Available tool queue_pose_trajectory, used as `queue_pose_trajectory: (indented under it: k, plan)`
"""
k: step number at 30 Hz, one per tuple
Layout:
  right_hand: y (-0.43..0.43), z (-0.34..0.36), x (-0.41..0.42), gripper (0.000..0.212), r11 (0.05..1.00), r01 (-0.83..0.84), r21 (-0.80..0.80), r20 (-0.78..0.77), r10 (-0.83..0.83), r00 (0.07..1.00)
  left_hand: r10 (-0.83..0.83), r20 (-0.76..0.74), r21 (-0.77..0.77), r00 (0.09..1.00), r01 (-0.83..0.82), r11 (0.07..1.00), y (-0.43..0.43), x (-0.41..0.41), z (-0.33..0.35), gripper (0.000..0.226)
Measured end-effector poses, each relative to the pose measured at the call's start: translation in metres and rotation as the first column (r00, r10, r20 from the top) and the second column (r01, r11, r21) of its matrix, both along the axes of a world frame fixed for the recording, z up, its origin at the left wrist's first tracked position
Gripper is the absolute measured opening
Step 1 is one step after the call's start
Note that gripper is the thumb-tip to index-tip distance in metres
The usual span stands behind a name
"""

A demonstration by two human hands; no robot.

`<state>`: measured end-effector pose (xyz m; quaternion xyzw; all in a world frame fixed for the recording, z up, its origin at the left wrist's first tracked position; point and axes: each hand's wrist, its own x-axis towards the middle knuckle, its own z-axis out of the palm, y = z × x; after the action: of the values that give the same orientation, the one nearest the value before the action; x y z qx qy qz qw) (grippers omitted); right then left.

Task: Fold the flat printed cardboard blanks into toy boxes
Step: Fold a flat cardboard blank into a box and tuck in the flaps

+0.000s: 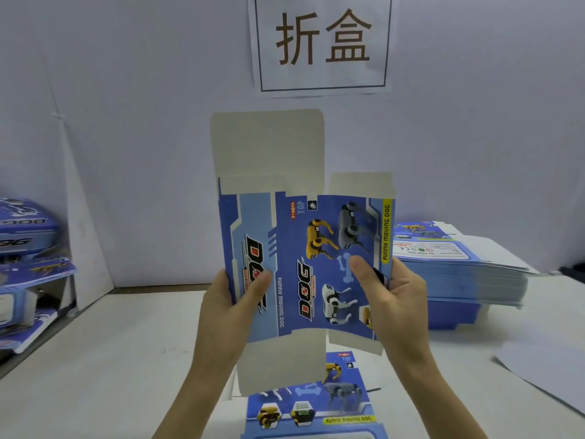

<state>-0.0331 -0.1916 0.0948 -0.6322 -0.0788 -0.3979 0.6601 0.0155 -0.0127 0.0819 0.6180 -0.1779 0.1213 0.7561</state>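
Note:
I hold a flat blue printed cardboard blank [304, 248] upright in front of me, its grey flaps sticking out above and below. My left hand [231, 308] grips its left edge, thumb pressed on the printed face. On the right edge, my right hand [392, 299] grips the blank the same way, thumb on the front and fingers behind. A second printed blank [310, 407] lies flat on the white table below my hands.
A tall stack of flat blanks [459, 267] sits at the right on the table [110, 359]. Folded blue boxes [28, 248] are piled at the left edge. A white sheet [544, 369] lies at the right front. A paper sign [323, 42] hangs on the wall.

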Motion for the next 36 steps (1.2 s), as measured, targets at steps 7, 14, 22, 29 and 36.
queue_pose_trajectory:
  k: [7, 14, 22, 29, 36]
  plan:
    - [-0.005, 0.004, -0.002, 0.005, 0.958, -0.194, -0.21, -0.06, 0.185, 0.981, 0.067, 0.11, 0.333, 0.992, -0.1, 0.938, 0.004, 0.0, 0.005, 0.12]
    - [-0.013, 0.01, 0.0, 0.062, 0.864, -0.493, 0.101, -0.142, 0.503, 0.853, -0.049, 0.215, 0.399, 0.975, -0.042, 0.916, 0.016, 0.001, 0.006, 0.081]
    - [-0.017, 0.016, -0.006, 0.05, 0.851, -0.487, 0.194, -0.057, 0.506, 0.861, -0.063, 0.384, 0.473, 0.921, -0.138, 0.87, 0.009, -0.01, 0.01, 0.077]
    - [-0.022, 0.023, -0.018, 0.04, 0.987, 0.104, -0.122, 0.108, -0.091, 0.99, -0.037, 0.444, 0.517, 0.895, -0.222, 0.827, 0.013, -0.012, 0.014, 0.077]
    - [-0.027, 0.016, -0.009, 0.028, 0.562, 0.654, -0.507, 0.446, -0.478, 0.757, -0.008, 0.426, 0.557, 0.905, -0.255, 0.79, 0.01, -0.011, 0.009, 0.079]
